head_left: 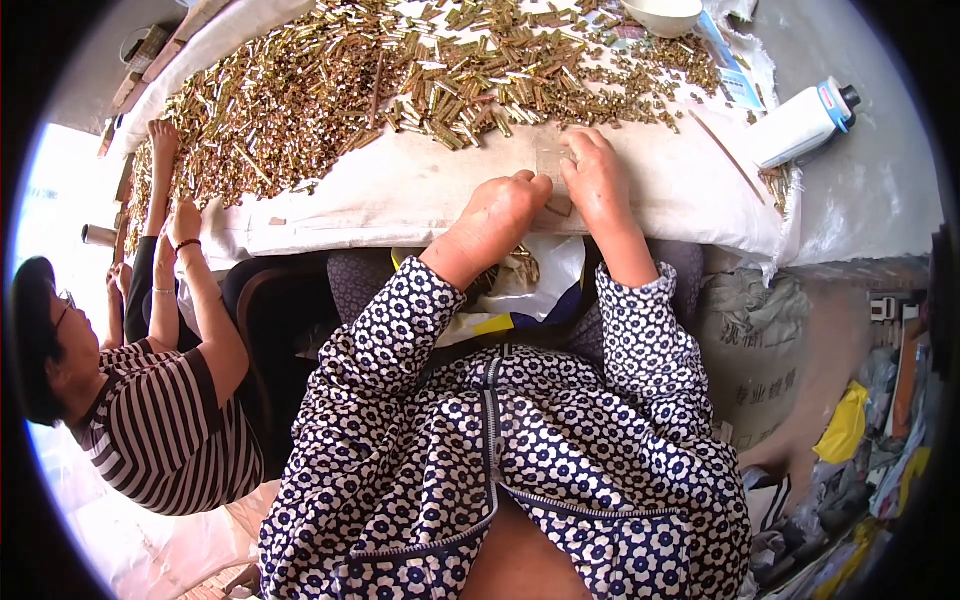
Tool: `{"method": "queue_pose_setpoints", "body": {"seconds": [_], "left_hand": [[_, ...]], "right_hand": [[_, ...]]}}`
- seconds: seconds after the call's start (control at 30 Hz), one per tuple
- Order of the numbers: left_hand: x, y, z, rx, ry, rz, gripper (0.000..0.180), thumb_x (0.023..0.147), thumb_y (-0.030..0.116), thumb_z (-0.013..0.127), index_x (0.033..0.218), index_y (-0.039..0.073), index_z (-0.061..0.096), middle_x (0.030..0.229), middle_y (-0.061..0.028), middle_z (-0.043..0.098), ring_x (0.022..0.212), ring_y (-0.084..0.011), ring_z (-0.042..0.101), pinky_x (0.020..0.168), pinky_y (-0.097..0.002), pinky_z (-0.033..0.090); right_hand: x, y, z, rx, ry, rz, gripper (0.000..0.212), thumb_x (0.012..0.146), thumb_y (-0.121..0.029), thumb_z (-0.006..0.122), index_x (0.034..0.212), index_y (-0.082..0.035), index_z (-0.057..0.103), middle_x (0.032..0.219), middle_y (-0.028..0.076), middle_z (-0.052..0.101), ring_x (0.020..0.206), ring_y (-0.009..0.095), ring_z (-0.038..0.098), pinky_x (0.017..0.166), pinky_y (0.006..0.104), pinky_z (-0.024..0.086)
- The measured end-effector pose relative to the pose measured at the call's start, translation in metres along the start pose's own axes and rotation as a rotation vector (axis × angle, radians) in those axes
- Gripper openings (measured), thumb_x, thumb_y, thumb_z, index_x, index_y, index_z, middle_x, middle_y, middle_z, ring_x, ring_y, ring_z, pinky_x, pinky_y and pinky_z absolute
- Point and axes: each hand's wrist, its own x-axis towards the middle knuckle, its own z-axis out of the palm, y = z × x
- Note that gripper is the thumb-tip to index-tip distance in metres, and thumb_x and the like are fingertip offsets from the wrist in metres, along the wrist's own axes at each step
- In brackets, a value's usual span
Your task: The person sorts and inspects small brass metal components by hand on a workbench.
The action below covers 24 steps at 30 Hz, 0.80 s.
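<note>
My left hand (500, 212) is closed over the near edge of the cloth-covered table, thumb and forefinger pressed together. Right beside it, my right hand (597, 178) has its fingers bent, their tips low over the cloth. A small see-through, flat piece (550, 163) shows faintly between the hands; its kind is unclear. Whatever the fingertips grip is hidden. Just beyond lies a broad heap of brass-coloured metal tubes (470, 95), mixed with smaller brass-coloured parts (270, 110) on the left. Below my hands, an open white, blue and yellow plastic bag (558, 268) in my lap holds some metal parts.
A white bottle (800, 128) with a black cap lies tilted at the table's right edge. At the far side stands a white bowl (664, 14). A thin stick (728, 158) lies on the cloth (400, 180). Another person (170, 400) reaches into the heap at left.
</note>
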Motion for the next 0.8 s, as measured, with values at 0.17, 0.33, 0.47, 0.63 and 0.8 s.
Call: {"method": "queue_pose_setpoints", "body": {"seconds": [0.17,0.33,0.47,0.63,0.8], "left_hand": [[-0.017,0.002,-0.012,-0.33,0.011,0.022,0.007,0.081,0.005,0.06,0.085,0.0,0.058,0.08,-0.015,0.06,0.069,-0.0315,0.061,0.061,-0.038,0.048],[-0.022,-0.019,-0.026,-0.379,0.167,-0.132,0.007,0.08,0.006,0.065,0.083,0.001,0.061,0.08,-0.0142,0.061,0.069,-0.0314,0.062,0.061,-0.0367,0.049],[0.008,-0.053,-0.026,-0.058,0.364,-0.168,0.009,0.08,0.005,0.063,0.088,0.003,0.061,0.08,-0.0144,0.06,0.071,-0.0326,0.061,0.061,-0.0393,0.049],[0.047,-0.083,-0.019,0.191,0.271,-0.191,0.012,0.083,0.012,0.06,0.091,0.004,0.061,0.087,-0.0144,0.06,0.078,-0.0331,0.061,0.066,-0.0423,0.049],[0.045,-0.084,-0.011,0.233,0.246,-0.177,0.014,0.084,0.015,0.061,0.093,0.005,0.063,0.09,-0.012,0.062,0.079,-0.0327,0.061,0.067,-0.0417,0.049]], "right_hand": [[0.022,0.005,0.01,-0.271,-0.021,0.105,0.024,0.078,-0.013,0.067,0.099,-0.006,0.059,0.1,0.012,0.061,0.093,0.032,0.06,0.079,0.0404,0.05],[0.032,0.008,0.018,-0.382,0.028,0.055,0.02,0.079,-0.018,0.067,0.093,-0.008,0.059,0.094,0.011,0.061,0.09,0.029,0.061,0.074,0.0411,0.05],[0.037,0.015,0.02,-0.387,0.044,0.038,0.016,0.078,-0.018,0.065,0.089,-0.009,0.058,0.09,0.009,0.061,0.087,0.029,0.061,0.07,0.0415,0.051],[0.036,0.015,0.023,-0.403,0.092,0.008,0.012,0.077,-0.014,0.064,0.086,-0.009,0.057,0.089,0.009,0.061,0.084,0.029,0.061,0.067,0.0425,0.051],[0.027,0.006,0.015,-0.335,0.124,-0.004,0.008,0.077,-0.007,0.062,0.084,-0.009,0.059,0.086,0.008,0.061,0.079,0.026,0.063,0.066,0.0373,0.051]]}}
